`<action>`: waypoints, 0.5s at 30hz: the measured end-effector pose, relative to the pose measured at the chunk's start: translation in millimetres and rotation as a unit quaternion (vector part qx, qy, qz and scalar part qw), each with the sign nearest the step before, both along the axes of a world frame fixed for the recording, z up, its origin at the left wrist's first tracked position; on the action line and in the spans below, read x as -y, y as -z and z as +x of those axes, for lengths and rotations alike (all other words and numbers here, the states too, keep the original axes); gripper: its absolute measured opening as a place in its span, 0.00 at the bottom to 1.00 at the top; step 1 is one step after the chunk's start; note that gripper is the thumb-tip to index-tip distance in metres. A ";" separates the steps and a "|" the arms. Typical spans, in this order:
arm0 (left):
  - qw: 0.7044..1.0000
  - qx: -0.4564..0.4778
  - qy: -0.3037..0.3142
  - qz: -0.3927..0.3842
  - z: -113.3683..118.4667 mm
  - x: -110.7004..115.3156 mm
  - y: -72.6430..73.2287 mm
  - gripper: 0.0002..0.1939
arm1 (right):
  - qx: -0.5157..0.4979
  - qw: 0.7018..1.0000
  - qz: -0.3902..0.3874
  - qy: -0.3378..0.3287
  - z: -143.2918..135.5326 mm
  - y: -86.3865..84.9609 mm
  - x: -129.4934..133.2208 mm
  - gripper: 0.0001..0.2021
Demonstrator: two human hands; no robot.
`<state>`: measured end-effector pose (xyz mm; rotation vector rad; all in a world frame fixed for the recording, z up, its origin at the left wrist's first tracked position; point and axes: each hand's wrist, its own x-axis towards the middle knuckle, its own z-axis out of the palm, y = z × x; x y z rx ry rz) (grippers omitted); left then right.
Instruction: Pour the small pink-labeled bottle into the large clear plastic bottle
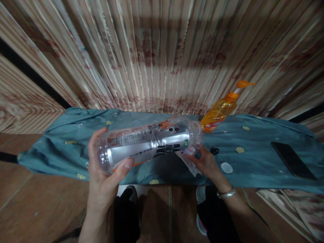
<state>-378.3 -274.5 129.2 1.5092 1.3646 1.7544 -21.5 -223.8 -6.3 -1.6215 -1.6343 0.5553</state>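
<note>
A large clear plastic bottle (144, 145) with a silver, black and orange label is held nearly level above the cloth. My left hand (106, 168) is wrapped round its base end, thumb on the near side. At the neck end on the right, my right hand (206, 162) is closed on a thin whitish wrapper (188, 162) that hangs down below the bottle's neck. The bottle's mouth is hard to make out against the clear plastic around it. Just behind the neck stands an orange pump bottle (217, 113) with amber liquid.
A green patterned cloth (255, 148) covers the narrow surface. Right of my right hand lie a small black cap (215, 151) and a round white lid (226, 167). A black phone (293, 160) lies at the far right. A striped curtain (162, 57) hangs behind.
</note>
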 end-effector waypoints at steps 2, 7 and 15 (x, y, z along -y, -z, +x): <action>1.000 0.002 -0.001 0.003 0.5 0.0 0.2 0.44 | 0.001 1.000 -0.001 0.001 -0.1 -1.2 0.1 0.27; 1.000 0.015 -0.001 -0.007 -0.5 0.3 2.2 0.46 | 0.006 1.000 -0.018 -0.006 1.9 -5.6 0.4 0.27; 1.000 0.020 0.005 0.001 -2.0 0.0 2.1 0.44 | 0.007 1.000 -0.014 -0.003 0.5 -5.1 0.3 0.25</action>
